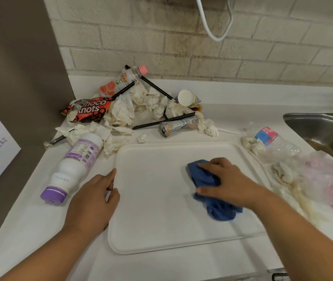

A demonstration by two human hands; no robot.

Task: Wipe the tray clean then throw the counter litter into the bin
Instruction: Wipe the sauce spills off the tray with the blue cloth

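A white tray (161, 209) lies flat on the white counter in front of me. My right hand (225, 180) presses a crumpled blue cloth (212, 191) onto the tray's right half, fingers spread over it and thumb at its near side. My left hand (92, 199) holds the tray's left rim, thumb on top of the edge. Litter is heaped behind the tray: crumpled tissues (139, 106), a Choco Knots wrapper (89, 110), a pink-capped bottle (121, 82), black straws (163, 121), a can (178, 125) and a paper cup (187, 97).
A white bottle with a purple cap (74, 165) lies left of the tray. To the right lie a clear plastic bottle (277, 141), stained tissues (287, 179) and a plastic bag (319, 169). A steel sink (323, 128) sits at far right. No bin is in view.
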